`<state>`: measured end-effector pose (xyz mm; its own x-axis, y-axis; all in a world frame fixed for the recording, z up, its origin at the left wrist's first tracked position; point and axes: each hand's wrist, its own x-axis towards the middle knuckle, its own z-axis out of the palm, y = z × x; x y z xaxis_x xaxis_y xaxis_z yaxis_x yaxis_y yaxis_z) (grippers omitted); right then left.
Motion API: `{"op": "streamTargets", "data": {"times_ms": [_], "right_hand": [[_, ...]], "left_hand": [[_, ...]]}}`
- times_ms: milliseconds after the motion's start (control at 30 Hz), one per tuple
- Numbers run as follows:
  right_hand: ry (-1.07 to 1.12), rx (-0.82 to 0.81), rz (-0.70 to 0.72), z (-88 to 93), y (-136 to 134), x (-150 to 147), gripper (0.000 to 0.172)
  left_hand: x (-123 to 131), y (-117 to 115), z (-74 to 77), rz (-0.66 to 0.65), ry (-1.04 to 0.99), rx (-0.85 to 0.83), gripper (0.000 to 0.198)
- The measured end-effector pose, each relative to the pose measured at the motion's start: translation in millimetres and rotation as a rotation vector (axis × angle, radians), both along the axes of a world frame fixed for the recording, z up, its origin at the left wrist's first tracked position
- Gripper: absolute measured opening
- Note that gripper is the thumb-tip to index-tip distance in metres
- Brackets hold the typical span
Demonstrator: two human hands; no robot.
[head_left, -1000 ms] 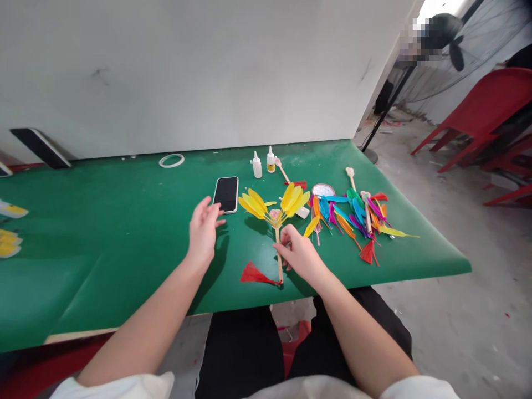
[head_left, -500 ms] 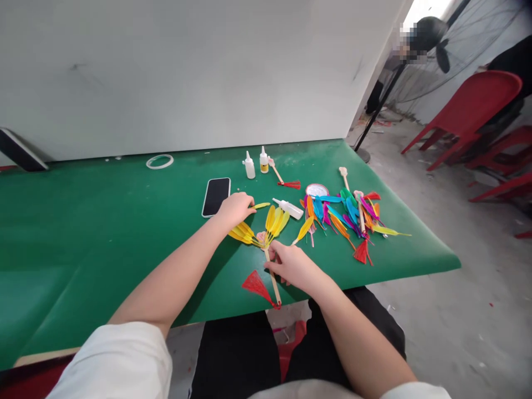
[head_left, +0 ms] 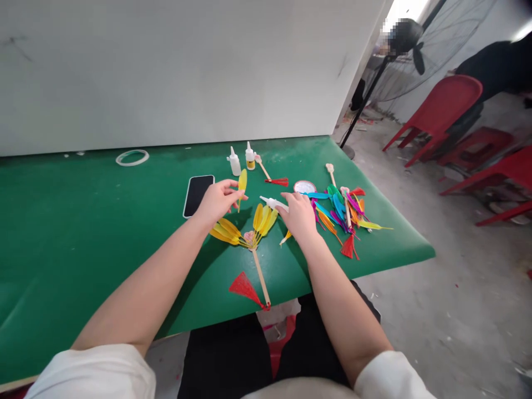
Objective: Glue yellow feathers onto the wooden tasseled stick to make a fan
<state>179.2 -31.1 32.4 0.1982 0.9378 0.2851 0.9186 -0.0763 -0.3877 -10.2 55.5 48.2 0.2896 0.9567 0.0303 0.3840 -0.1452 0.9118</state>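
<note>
My left hand (head_left: 222, 200) pinches a yellow feather (head_left: 243, 182) upright above the green table. My right hand (head_left: 298, 210) has its fingers on a white glue bottle (head_left: 273, 203) lying on its side, nozzle pointing left; the hand covers the bottle's rear end. Between and below my hands lies a wooden stick (head_left: 261, 276) with a pink head (head_left: 249, 238), yellow feathers (head_left: 226, 230) fanned out on both sides of that head, and a red tassel (head_left: 245, 288) at its lower end. Another yellow feather (head_left: 286, 237) lies partly under my right hand.
Two upright bottles (head_left: 235, 163) and a tasselled stick (head_left: 263, 168) stand or lie at the back. A phone (head_left: 199, 195) and a white ring (head_left: 132, 158) are leftward. Coloured feathers (head_left: 337, 204) and a round container (head_left: 305, 187) lie right. Beyond are a fan and red chairs (head_left: 444, 105).
My left hand has raised the yellow feather off the table to upright. My right hand has let go of the stick and moved up and right to the white bottle. The view has shifted right.
</note>
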Motion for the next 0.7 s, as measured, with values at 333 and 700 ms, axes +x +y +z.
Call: {"op": "streamTargets", "data": {"times_ms": [333, 700], "right_hand": [[-0.165, -0.167, 0.015, -18.2, 11, 0, 0.031], [0.383, 0.126, -0.384, 0.2, -38, 87, 0.040]], "left_hand": [[16, -16, 3.1, -0.072, -0.154, -0.214, 0.022], [17, -22, 9.7, -0.101, -0.175, -0.212, 0.021]]}}
